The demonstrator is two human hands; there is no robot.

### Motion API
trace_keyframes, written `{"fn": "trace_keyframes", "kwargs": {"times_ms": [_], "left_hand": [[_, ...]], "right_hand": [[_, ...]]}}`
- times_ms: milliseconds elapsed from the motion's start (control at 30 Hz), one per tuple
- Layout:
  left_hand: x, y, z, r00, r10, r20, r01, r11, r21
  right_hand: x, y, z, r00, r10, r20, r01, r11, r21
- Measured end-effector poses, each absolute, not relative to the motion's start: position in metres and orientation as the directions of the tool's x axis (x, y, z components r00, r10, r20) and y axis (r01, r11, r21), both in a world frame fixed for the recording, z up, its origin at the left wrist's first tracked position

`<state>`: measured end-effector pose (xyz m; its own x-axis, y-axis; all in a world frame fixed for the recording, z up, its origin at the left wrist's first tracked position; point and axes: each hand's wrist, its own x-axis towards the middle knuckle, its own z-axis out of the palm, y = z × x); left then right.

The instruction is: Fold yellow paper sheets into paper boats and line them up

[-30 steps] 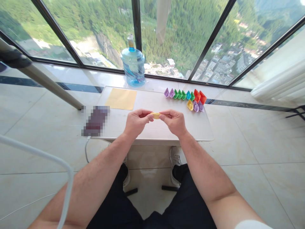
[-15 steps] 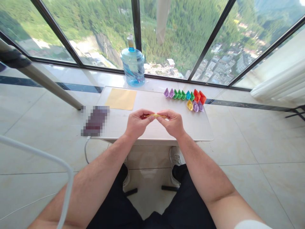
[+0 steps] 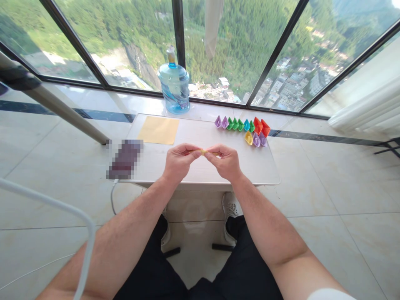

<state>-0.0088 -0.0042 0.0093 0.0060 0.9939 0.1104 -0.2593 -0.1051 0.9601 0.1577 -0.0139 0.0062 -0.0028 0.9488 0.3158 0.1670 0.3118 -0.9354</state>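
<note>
A small folded piece of yellow paper (image 3: 203,152) is pinched between both hands above the white table (image 3: 200,171). My left hand (image 3: 179,160) grips its left end, thumb on the near side and fingers behind. At the opposite end, my right hand (image 3: 225,160) holds it the same way, and the fingers mostly cover the paper. A flat yellow sheet (image 3: 158,130) lies to the left beyond my left hand. Folded paper boats in purple, green, blue, red and yellow stand in two rows at the far right, among them a yellow boat (image 3: 248,138).
A large blue water bottle (image 3: 173,89) stands behind the table by the window. A blurred-out object (image 3: 125,159) with a cable lies at the table's left edge. A pale pole (image 3: 75,110) slants in from the left, and a white curved tube (image 3: 62,202) crosses the lower left.
Both hands have shifted very slightly to the left with the yellow paper, and a little less of it shows between the fingers. The boats and sheet stay in place.
</note>
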Motion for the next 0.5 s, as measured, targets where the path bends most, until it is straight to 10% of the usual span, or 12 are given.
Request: {"fn": "trace_keyframes", "kwargs": {"times_ms": [500], "left_hand": [[-0.0074, -0.006, 0.0115, 0.022, 0.993, 0.115, -0.258, -0.105, 0.961]], "right_hand": [[0.1568, -0.0149, 0.0096, -0.05, 0.933, 0.355, 0.192, 0.358, -0.914]]}}
